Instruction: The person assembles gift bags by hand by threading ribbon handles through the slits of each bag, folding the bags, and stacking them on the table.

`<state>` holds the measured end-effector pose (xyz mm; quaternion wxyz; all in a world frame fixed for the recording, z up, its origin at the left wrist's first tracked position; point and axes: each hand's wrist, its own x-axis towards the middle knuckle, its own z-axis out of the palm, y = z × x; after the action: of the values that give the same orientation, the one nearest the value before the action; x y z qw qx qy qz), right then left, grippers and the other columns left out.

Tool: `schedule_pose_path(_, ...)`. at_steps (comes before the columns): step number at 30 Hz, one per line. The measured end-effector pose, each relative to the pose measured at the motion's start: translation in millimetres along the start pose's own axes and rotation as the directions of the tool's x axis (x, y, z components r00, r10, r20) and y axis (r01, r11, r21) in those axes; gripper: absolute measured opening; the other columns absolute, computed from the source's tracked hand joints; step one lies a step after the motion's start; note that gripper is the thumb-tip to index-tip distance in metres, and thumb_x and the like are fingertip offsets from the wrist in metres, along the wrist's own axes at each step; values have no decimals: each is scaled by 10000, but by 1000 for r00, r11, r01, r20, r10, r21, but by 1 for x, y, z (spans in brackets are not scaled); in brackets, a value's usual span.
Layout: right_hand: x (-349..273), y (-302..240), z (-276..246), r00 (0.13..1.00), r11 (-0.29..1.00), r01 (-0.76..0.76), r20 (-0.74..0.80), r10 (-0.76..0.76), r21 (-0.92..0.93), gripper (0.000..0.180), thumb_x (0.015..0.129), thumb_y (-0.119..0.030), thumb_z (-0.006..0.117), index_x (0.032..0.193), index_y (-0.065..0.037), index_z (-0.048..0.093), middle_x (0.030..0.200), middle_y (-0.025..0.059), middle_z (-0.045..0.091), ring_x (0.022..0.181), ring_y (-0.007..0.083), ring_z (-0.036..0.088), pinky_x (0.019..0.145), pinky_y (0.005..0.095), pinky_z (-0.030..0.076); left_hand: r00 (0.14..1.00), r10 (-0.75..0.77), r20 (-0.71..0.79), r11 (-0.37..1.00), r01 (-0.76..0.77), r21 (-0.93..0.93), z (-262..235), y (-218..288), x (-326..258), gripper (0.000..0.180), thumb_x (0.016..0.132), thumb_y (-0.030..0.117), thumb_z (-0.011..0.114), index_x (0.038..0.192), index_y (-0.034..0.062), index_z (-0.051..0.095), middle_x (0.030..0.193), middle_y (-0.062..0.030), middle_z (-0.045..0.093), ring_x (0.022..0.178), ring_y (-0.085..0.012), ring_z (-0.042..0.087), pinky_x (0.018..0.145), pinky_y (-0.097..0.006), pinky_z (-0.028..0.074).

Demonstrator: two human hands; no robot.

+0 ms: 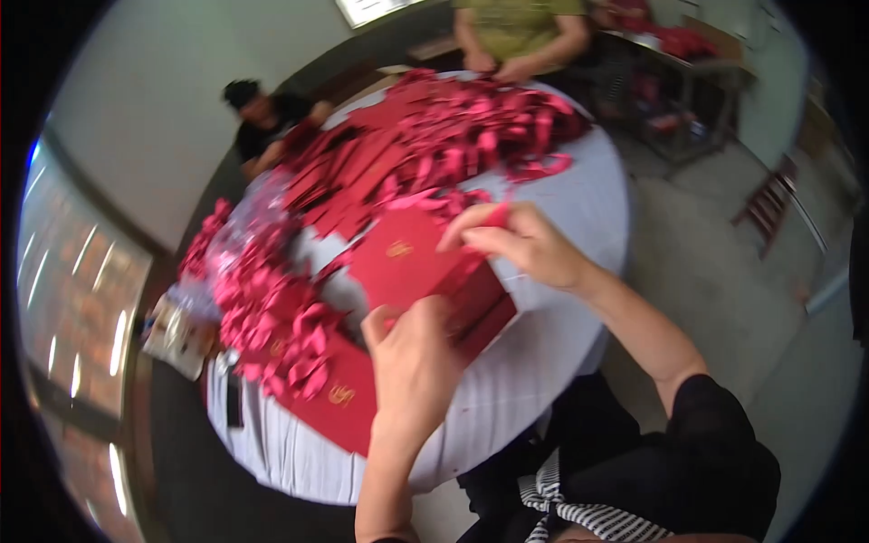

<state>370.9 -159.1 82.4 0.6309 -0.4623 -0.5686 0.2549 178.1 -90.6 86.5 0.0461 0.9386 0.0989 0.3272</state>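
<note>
A red envelope [389, 267] with a rounded end and a small gold emblem stands tilted in front of me, above the round table. My left hand [416, 348] grips its near edge, fingers curled round it. At its far right side is my right hand [529, 242], thumb and fingers pinched on a pink ribbon [498, 215]; blur hides most of the ribbon. Just beyond my left hand lies a stack of red envelopes [480, 312]. Another red envelope [335, 394] with a gold emblem rests flat to the left, partly under a heap of pink ribbons [272, 330].
The white-clothed table [593, 204] also bears many red envelopes [348, 172] and ribbon bundles [462, 136]. Clear plastic [249, 213] lies at left, near a dark phone-like object [234, 401]. Two people [520, 36] work across the table. A reddish wooden stool [768, 204] stands right.
</note>
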Motion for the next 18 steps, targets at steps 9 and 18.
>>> schedule_pose_path(9, -13, -18, -33, 943, 1000, -19, 333, 16, 3, 329, 797, -35, 653, 1124, -15, 624, 1095, 34, 634, 993, 123, 568, 917, 287, 443, 995, -94, 16, 995, 95, -24, 7, 18, 5, 280, 885, -54, 459, 1158, 3, 486, 838, -160, 609, 850, -302, 533, 864, -400, 351)
schedule_pose_path(18, 0, -4, -17, 955, 944, 288, 119, -272, -158, 72, 840, -60, 662, 907, -38, 675, 941, 44, 621, 885, 122, 577, 772, 257, 483, 997, 32, 68, 997, -37, 67, 6, 19, 5, 326, 754, -80, 495, 1065, 13, 528, 770, -102, 602, 750, -250, 592, 868, -408, 360)
